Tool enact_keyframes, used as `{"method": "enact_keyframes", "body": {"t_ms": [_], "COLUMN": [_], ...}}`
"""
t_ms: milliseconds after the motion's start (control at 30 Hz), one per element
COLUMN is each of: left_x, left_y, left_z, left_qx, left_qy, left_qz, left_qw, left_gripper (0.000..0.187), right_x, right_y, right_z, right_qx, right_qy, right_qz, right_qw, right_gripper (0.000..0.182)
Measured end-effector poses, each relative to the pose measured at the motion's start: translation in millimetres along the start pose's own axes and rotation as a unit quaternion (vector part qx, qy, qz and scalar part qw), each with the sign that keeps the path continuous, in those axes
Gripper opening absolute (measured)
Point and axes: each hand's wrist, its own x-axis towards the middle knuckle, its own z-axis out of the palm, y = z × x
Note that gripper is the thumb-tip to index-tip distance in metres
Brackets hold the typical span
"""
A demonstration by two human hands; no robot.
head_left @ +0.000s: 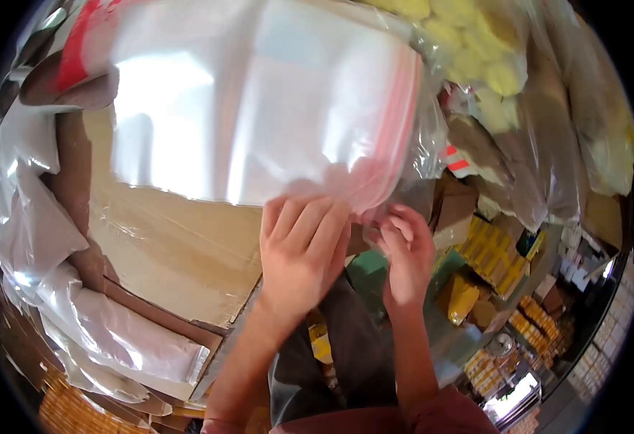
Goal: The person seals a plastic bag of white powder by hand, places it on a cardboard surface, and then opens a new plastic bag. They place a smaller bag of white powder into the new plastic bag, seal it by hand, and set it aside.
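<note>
A wide clear plastic zip bag (295,108) with a red-striped edge spreads out in front of me, shiny with glare. My left hand (302,246) is closed on its near edge, close to the striped corner, fingers bent over the film. At that same corner, my right hand (407,253) has its fingers curled together in a pinch on thin clear film. The fingertips are slightly blurred. Beneath the bag lies a brown cardboard sheet (172,246), partly covered by it.
Filled, shiny plastic bags (129,325) line the left side. A clear bag of yellow pieces (476,43) stands at the upper right. Yellow packs (494,253) sit lower right, near a green surface (371,278). A bright screen (512,398) shows farther down.
</note>
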Motion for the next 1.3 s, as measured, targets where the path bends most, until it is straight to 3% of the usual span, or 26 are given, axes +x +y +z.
{"method": "enact_keyframes", "body": {"t_ms": [67, 133, 200, 267, 333, 367, 400, 467, 500, 533, 600, 667, 700, 733, 800, 833, 900, 1000, 1033, 1067, 1133, 1300], "left_x": [-13.0, -33.6, -69.5, -99.6, -124.0, -143.3, -153.2, -170.2, -184.8, -207.4, -219.7, -239.9, -255.1, -271.1, -262.6, -272.4, -287.0, -289.2, -288.4, -292.3, -303.4, -320.1], "left_y": [17.9, 41.4, 65.7, 85.4, 91.8, 88.3, 90.4, 103.0, 103.4, 103.2, 108.1, 112.0, 117.7, 122.9, 136.6, 153.4, 189.2, 239.3, 247.6, 257.2, 270.1, 316.9], "left_z": [-24.4, -57.9, -89.3, -139.0, -173.6, -194.6, -212.9, -242.5, -247.2, -249.4, -278.1, -296.4, -297.4, -301.5, -322.4, -326.5, -342.0, -375.7, -368.2, -379.1, -391.0, -456.1], "left_qx": [-0.028, -0.121, -0.374, -0.471, -0.553, -0.504, -0.484, -0.461, -0.464, -0.397, -0.248, -0.141, -0.103, 0.004, 0.274, 0.259, 0.119, -0.010, 0.047, 0.067, 0.057, 0.067], "left_qy": [0.059, 0.059, 0.073, 0.027, 0.046, -0.003, 0.033, 0.100, 0.172, 0.216, 0.192, 0.181, 0.203, 0.210, 0.277, 0.306, 0.350, 0.368, 0.404, 0.426, 0.452, 0.464], "left_qz": [-0.040, -0.091, -0.274, -0.420, -0.437, -0.450, -0.493, -0.572, -0.559, -0.544, -0.562, -0.511, -0.513, -0.482, -0.415, -0.442, -0.435, -0.352, -0.365, -0.347, -0.356, -0.339], "left_qw": [0.997, 0.987, 0.883, 0.776, 0.708, 0.737, 0.722, 0.671, 0.665, 0.706, 0.765, 0.828, 0.828, 0.851, 0.822, 0.803, 0.821, 0.861, 0.837, 0.833, 0.816, 0.816], "left_gripper": [0.028, 0.023, 0.011, 0.014, 0.023, 0.025, 0.024, 0.024, 0.020, 0.015, 0.006, 0.003, 0.011, 0.025, 0.035, 0.040, 0.029, 0.032, 0.035, 0.025, 0.030, 0.023], "right_x": [-12.9, -31.8, -41.2, -52.9, -74.7, -91.0, -104.5, -118.6, -131.1, -148.6, -186.9, -228.0, -243.7, -258.5, -292.9, -308.6, -341.0, -418.0, -440.2, -458.9, -485.7, -541.0], "right_y": [-0.9, -20.5, -37.7, -51.7, -70.6, -86.8, -91.5, -83.3, -72.1, -61.5, -56.6, -53.6, -50.9, -46.5, -51.4, -50.9, -49.9, -71.4, -74.0, -77.3, -87.1, -118.5], "right_z": [-10.8, -6.8, -1.3, 9.4, 20.8, 35.7, 50.1, 76.3, 84.6, 91.5, 109.3, 121.1, 123.8, 127.0, 136.9, 137.1, 134.6, 124.1, 118.8, 116.0, 112.7, 119.8], "right_qx": [-0.095, -0.081, -0.220, -0.312, -0.385, -0.466, -0.467, -0.437, -0.406, -0.376, -0.359, -0.318, -0.323, -0.322, -0.334, -0.329, -0.311, -0.303, -0.293, -0.298, -0.298, -0.319], "right_qy": [0.037, 0.016, -0.088, -0.150, -0.288, -0.347, -0.405, -0.570, -0.619, -0.659, -0.716, -0.706, -0.703, -0.699, -0.654, -0.612, -0.548, -0.555, -0.558, -0.560, -0.570, -0.628], "right_qz": [-0.100, -0.180, -0.371, -0.500, -0.494, -0.466, -0.442, -0.408, -0.322, -0.233, -0.082, 0.004, -0.043, -0.096, -0.158, -0.191, -0.245, -0.173, -0.132, -0.209, -0.192, -0.127], "right_qw": [0.990, 0.980, 0.898, 0.794, 0.725, 0.667, 0.650, 0.564, 0.590, 0.609, 0.593, 0.632, 0.632, 0.632, 0.660, 0.693, 0.737, 0.755, 0.765, 0.744, 0.741, 0.699], "right_gripper": [0.038, 0.056, 0.087, 0.091, 0.076, 0.052, 0.027, 0.020, 0.018, 0.017, 0.014, 0.012, 0.011, 0.010, 0.008, 0.009, 0.012, 0.012, 0.012, 0.014, 0.014, 0.018]}}
